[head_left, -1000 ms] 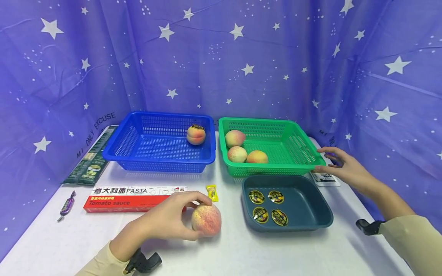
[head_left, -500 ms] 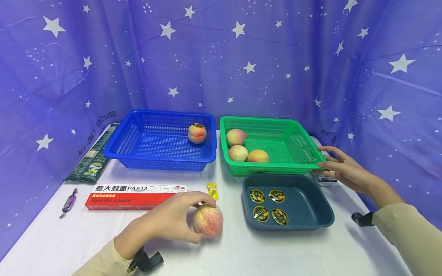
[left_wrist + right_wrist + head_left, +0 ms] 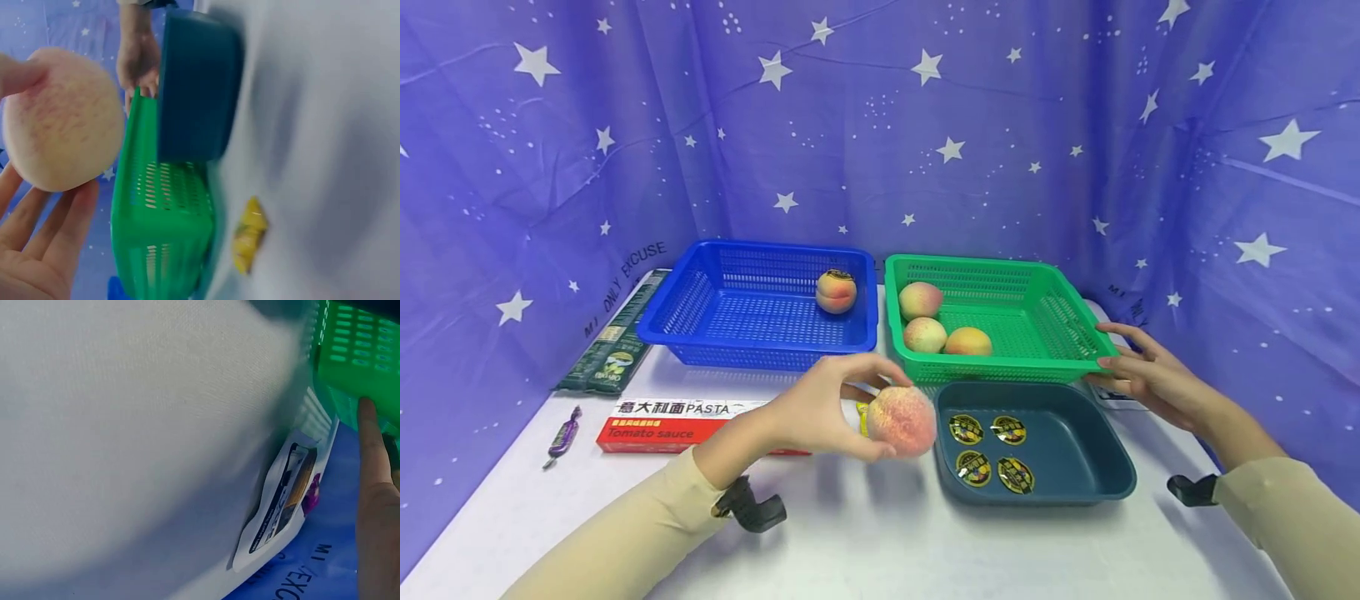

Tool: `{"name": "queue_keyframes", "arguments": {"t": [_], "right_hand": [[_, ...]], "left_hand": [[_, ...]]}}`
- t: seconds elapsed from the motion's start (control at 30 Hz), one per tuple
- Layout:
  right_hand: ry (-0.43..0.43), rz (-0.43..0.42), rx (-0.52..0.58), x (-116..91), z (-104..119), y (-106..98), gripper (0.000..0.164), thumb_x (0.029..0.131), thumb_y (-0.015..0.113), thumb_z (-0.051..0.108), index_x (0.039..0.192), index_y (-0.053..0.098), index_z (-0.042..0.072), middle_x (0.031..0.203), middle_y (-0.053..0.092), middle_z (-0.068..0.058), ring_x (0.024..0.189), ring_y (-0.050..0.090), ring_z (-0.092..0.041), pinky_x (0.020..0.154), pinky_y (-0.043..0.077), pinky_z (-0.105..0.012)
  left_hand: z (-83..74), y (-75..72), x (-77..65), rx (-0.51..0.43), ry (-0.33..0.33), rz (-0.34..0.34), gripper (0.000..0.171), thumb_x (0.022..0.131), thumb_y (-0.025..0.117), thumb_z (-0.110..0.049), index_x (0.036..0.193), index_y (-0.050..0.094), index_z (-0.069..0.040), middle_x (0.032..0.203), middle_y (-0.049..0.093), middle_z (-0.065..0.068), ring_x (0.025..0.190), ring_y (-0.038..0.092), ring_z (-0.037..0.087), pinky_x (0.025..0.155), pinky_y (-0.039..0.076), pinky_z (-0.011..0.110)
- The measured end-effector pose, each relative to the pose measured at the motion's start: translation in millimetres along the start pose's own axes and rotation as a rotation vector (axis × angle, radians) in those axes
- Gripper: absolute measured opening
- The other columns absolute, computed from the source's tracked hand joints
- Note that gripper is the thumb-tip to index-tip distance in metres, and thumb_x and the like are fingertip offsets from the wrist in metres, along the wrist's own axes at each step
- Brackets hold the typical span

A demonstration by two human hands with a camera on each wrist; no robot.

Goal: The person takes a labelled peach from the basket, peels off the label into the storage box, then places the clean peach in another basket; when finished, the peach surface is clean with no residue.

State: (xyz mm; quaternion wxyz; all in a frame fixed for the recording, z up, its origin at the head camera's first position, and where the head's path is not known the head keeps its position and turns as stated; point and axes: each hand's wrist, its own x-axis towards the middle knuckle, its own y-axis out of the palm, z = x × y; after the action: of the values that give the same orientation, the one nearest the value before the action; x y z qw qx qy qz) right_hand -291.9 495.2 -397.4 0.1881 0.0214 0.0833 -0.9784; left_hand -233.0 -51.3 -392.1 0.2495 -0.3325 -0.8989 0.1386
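My left hand holds a fuzzy pink-and-yellow peach between thumb and fingers. The peach hangs above the table, just left of a dark teal tub with several round black-and-gold stickers. In the left wrist view, the thumb presses one side of the peach and the fingertips lie along the other. Behind the tub is a green basket with 3 peaches at its left end. My right hand touches that basket's right front corner, its fingers fairly straight; a finger meets the outer wall in the right wrist view.
A blue basket at back left contains one peach with a sticker. Left of it lies a dark green packet. A pasta box, a purple wrapped candy and a yellow candy lie nearer. A white packet lies beyond the green basket.
My left hand has raised the peach off the table and carried it right and away from me, toward the teal tub. My right hand stays at the green basket's corner.
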Motion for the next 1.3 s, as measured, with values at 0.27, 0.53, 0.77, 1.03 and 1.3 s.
{"name": "queue_keyframes", "arguments": {"t": [0.27,0.53,0.77,1.03,1.3], "right_hand": [[-0.023,-0.010,0.060,-3,-3,-2,0.062,0.114,0.048,-0.001,0.168,0.030,0.024,0.145,0.059,0.001,0.123,0.078,-0.017,0.101,0.065,-0.029],[-0.022,-0.016,0.099,-3,-5,-2,0.063,0.115,0.047,-0.002,0.169,0.029,0.025,0.146,0.060,0.002,0.123,0.078,-0.016,0.103,0.065,-0.030],[-0.021,-0.015,0.125,0,-4,1,0.063,0.114,0.048,-0.003,0.168,0.029,0.023,0.143,0.063,-0.001,0.122,0.078,-0.018,0.102,0.066,-0.031],[-0.005,-0.025,0.104,-2,-5,1,0.063,0.115,0.048,-0.001,0.168,0.028,0.026,0.143,0.062,0.002,0.122,0.078,-0.016,0.101,0.065,-0.028],[-0.026,-0.020,0.102,-1,-4,5,0.062,0.115,0.048,-0.001,0.169,0.027,0.023,0.143,0.064,0.000,0.122,0.077,-0.013,0.102,0.065,-0.030]], "left_hand": [[-9.7,-9.1,73.8,0.003,-0.014,-0.049,0.066,0.075,0.102,-0.015,0.134,0.073,-0.017,0.136,0.072,0.000,0.117,0.074,0.019,0.099,0.067,0.034],[2.1,-16.2,132.1,-0.007,-0.061,-0.028,0.060,0.079,0.098,-0.014,0.134,0.072,-0.016,0.132,0.075,0.005,0.114,0.077,0.020,0.099,0.067,0.036],[16.4,-24.7,162.1,0.049,-0.141,-0.003,0.060,0.082,0.098,-0.020,0.136,0.072,-0.020,0.143,0.071,0.002,0.117,0.075,0.019,0.099,0.065,0.037],[31.5,-32.0,204.2,0.088,-0.199,0.130,0.056,0.088,0.092,-0.023,0.139,0.069,-0.019,0.146,0.067,0.003,0.124,0.070,0.020,0.104,0.061,0.040],[42.8,-19.9,226.1,-0.070,-0.322,0.172,0.048,0.092,0.089,-0.020,0.136,0.071,-0.016,0.142,0.070,0.004,0.132,0.064,0.022,0.106,0.061,0.041]]}}
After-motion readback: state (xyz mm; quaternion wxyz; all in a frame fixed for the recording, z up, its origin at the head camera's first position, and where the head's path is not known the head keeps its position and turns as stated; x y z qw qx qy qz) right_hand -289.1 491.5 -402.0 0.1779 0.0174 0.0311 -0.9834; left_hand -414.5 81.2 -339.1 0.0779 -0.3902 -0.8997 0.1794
